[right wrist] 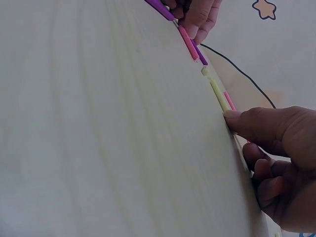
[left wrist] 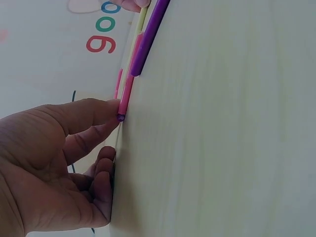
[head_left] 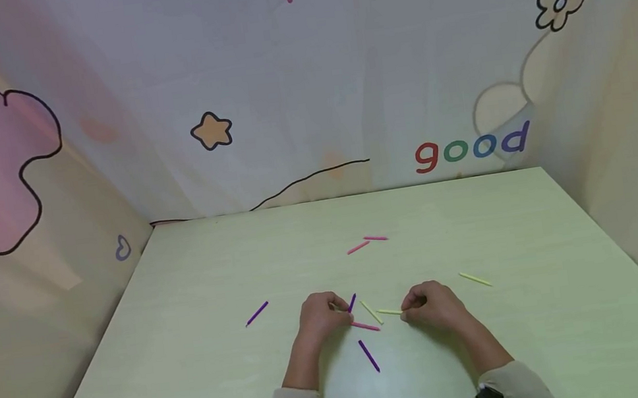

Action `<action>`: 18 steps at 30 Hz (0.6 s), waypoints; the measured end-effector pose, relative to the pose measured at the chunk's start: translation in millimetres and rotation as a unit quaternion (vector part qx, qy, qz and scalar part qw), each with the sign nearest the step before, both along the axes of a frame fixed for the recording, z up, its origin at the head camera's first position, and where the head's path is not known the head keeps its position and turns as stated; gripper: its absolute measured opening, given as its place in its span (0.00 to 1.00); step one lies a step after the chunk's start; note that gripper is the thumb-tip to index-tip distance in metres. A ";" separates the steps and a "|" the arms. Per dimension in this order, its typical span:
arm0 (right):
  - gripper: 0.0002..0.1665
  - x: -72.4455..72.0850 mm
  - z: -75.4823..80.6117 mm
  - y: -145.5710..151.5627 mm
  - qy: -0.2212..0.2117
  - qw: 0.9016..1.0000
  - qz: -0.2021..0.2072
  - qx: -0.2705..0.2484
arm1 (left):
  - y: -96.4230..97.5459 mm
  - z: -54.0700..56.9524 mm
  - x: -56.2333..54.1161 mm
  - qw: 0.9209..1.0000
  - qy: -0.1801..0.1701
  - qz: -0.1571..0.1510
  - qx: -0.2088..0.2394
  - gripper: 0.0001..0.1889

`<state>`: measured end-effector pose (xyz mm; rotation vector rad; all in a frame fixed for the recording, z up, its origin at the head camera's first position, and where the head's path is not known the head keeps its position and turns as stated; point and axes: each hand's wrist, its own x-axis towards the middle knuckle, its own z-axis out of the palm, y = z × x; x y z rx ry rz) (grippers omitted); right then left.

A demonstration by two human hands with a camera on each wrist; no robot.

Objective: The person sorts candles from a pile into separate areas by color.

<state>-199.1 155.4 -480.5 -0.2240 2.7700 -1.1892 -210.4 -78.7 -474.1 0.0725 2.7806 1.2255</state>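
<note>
Thin coloured sticks lie on the pale table [head_left: 209,372]. My left hand [head_left: 325,314] pinches the near end of a purple stick [head_left: 352,302] between thumb and finger. A pink stick [head_left: 366,326] lies right by those fingertips, seemingly touching them. To the right, my right hand [head_left: 432,304] pinches the right end of a yellow stick [head_left: 389,312], which lies low along the table. Between the hands a second yellow stick [head_left: 371,313] slants, its lower end near the pink one. Another purple stick [head_left: 369,356] lies closer to me, apart from the group.
Farther back, two pink sticks [head_left: 359,247] nearly touch. One purple stick [head_left: 257,313] lies out to the left and one yellow stick [head_left: 475,279] out to the right. A printed curtain [head_left: 293,83] stands along the table's back edge and both sides.
</note>
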 end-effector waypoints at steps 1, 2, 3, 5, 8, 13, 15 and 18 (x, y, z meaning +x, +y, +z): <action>0.05 0.2 0.2 0.1 0.000 1.000 0.000 0.000 | 0.2 0.4 0.0 1.000 -0.003 -0.001 0.000 0.08; 0.05 0.3 0.3 0.2 0.000 1.000 0.000 -0.001 | 0.1 1.2 0.1 1.000 -0.006 -0.001 0.002 0.08; 0.05 0.2 0.1 0.4 0.001 1.000 0.000 -0.001 | -0.1 2.1 0.2 1.000 -0.009 -0.003 0.004 0.08; 0.05 0.0 0.1 0.6 0.004 1.000 0.000 -0.002 | -1.1 3.2 0.3 1.000 -0.013 -0.006 0.007 0.08; 0.05 0.2 -0.1 0.5 0.004 1.000 0.001 -0.004 | -4.7 4.4 0.0 1.000 -0.019 -0.015 0.014 0.08; 0.05 0.7 0.9 -0.1 0.005 1.000 0.003 -0.004 | -13.0 3.6 0.3 0.999 -0.022 -0.038 0.020 0.08; 0.05 1.0 1.6 -0.1 0.005 1.000 0.003 -0.005 | -16.3 2.9 0.7 0.998 -0.024 -0.047 0.019 0.08; 0.05 1.2 1.7 0.1 0.006 1.000 0.004 -0.006 | -20.6 2.4 1.5 0.998 -0.028 -0.052 0.018 0.09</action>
